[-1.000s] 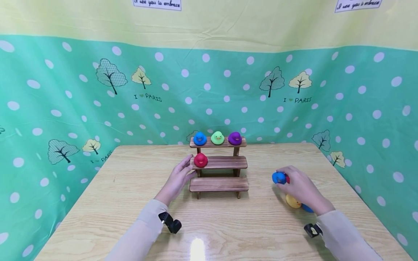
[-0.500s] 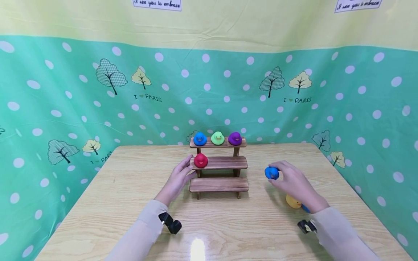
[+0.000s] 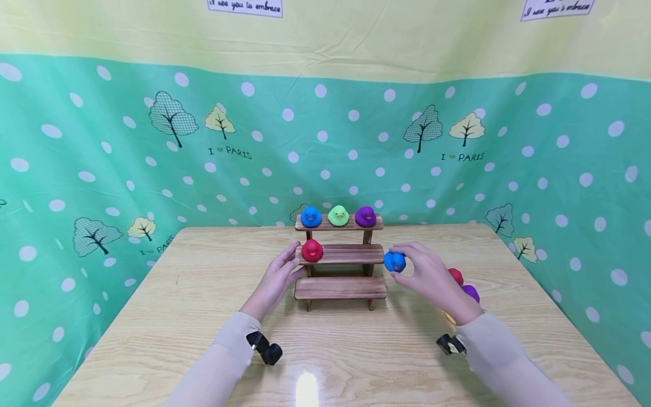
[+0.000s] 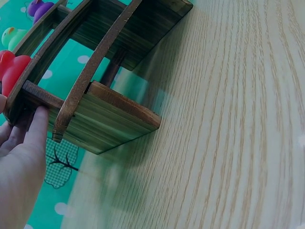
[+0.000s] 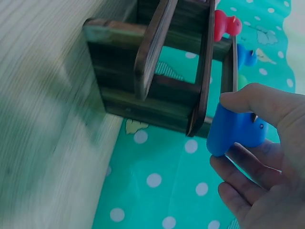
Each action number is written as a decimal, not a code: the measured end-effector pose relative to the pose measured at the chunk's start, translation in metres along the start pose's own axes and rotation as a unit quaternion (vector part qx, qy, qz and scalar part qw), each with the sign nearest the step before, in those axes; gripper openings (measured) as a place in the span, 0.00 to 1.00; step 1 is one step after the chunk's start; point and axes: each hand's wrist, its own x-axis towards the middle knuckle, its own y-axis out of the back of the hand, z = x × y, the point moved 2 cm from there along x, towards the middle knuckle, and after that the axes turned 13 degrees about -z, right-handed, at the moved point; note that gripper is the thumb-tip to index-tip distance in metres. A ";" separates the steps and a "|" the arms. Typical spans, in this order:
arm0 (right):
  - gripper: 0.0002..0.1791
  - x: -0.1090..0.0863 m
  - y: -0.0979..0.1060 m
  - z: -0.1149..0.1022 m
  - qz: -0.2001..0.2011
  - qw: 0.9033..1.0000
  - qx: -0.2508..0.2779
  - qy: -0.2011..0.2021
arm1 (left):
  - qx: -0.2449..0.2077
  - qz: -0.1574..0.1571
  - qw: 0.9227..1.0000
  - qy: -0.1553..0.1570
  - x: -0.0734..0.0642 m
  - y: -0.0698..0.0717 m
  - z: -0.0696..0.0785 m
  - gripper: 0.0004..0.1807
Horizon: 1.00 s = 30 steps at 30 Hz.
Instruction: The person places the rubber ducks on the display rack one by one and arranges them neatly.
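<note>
My left hand (image 3: 274, 280) grips the left end of the middle tier of a three-tier wooden display stand (image 3: 341, 288); in the left wrist view its fingers (image 4: 35, 129) reach under the tier, close to a red rubber duck (image 4: 13, 69). My right hand (image 3: 427, 274) pinches a blue rubber duck (image 3: 394, 262) between thumb and fingers, just off the middle tier's right end. The right wrist view shows this blue duck (image 5: 233, 129) held sideways beside the stand. On the top tier sit a blue duck (image 3: 311, 217), a light green duck (image 3: 338, 215) and a purple duck (image 3: 365, 216).
On the table (image 3: 218, 260) by my right forearm lie a red duck (image 3: 455, 276), a purple duck (image 3: 470, 293) and a yellow duck (image 3: 450, 318) mostly hidden by the wrist. A green dotted curtain (image 3: 264, 169) hangs behind the table.
My right hand has carried the blue duck leftward from the loose ducks to the stand's right side, uncovering the red and purple ducks. My left hand has stayed in place.
</note>
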 end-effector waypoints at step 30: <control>0.27 0.057 -0.034 -0.036 -0.021 0.993 0.106 0.050 | 0.005 0.004 1.000 -0.002 0.000 0.001 -0.002 0.30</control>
